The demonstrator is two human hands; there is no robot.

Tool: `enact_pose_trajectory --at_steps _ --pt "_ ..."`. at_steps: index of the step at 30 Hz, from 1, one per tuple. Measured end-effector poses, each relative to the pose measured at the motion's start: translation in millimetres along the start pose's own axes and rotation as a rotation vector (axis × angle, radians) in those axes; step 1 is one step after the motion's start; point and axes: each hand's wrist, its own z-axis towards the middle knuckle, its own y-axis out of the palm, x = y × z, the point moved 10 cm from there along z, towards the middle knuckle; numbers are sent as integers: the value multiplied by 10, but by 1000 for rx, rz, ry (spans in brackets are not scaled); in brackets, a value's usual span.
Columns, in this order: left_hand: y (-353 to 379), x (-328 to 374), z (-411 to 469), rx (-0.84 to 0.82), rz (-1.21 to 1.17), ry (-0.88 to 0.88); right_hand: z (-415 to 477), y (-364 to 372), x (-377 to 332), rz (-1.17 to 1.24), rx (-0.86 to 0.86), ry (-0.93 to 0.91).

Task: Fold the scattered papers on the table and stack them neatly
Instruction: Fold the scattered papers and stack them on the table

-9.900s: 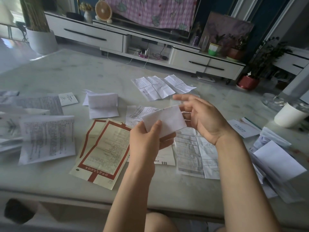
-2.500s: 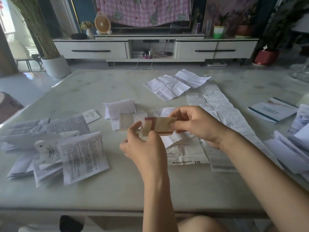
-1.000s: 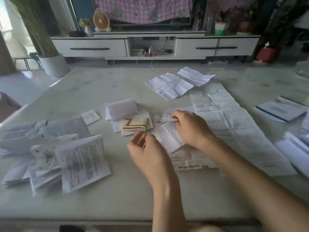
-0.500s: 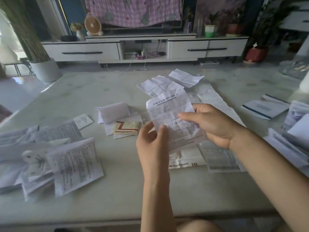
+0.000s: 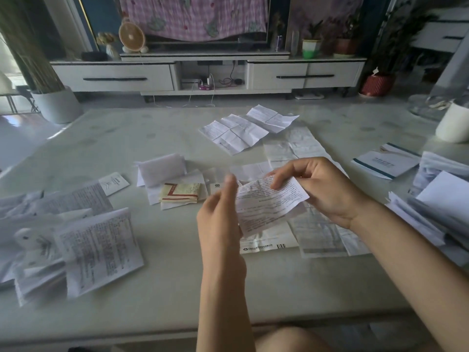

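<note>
A printed white sheet (image 5: pixel 269 203) is held above the table's middle. My right hand (image 5: pixel 321 189) pinches its top right edge between thumb and fingers. My left hand (image 5: pixel 219 217) grips its left edge, fingers raised. Behind and to the left, a small stack of folded papers (image 5: pixel 175 184) lies on the table, topped by a folded cream paper with red lines (image 5: pixel 181 193). Flat sheets (image 5: pixel 317 229) lie under my hands. Creased open sheets (image 5: pixel 243 129) lie further back.
The marble table (image 5: pixel 142 288) carries a heap of printed leaflets (image 5: pixel 76 237) at the left, a pile of white papers (image 5: pixel 436 207) at the right, a blue-edged booklet (image 5: pixel 385 160) and a white cup (image 5: pixel 453 123). A TV cabinet (image 5: pixel 203 72) stands beyond.
The red-lined paper was folded small and laid on the stack. My right hand picked up the printed sheet; both hands now hold it lower, folded shorter than half a second ago.
</note>
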Motion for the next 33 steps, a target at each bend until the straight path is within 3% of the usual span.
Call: enact_pose_trajectory --at_steps 3,6,12,17,20,27,33 --pt "-35 40 -20 51 52 74 -24 -10 22 -48 -41 42" --pt "-46 111 -18 64 96 149 -25 -132 -21 29 23 68" --pt "50 121 -33 0 120 177 -68 84 1 -334 -120 70" --pt "110 11 -15 -118 14 59 38 -131 117 -38 95 117" --pt "79 7 -18 -54 -23 70 45 -111 217 114 111 207" --pt "-143 141 5 160 -7 235 -52 64 194 -88 -123 256" --pt "35 61 -14 4 -13 139 0 0 169 63 -28 212"
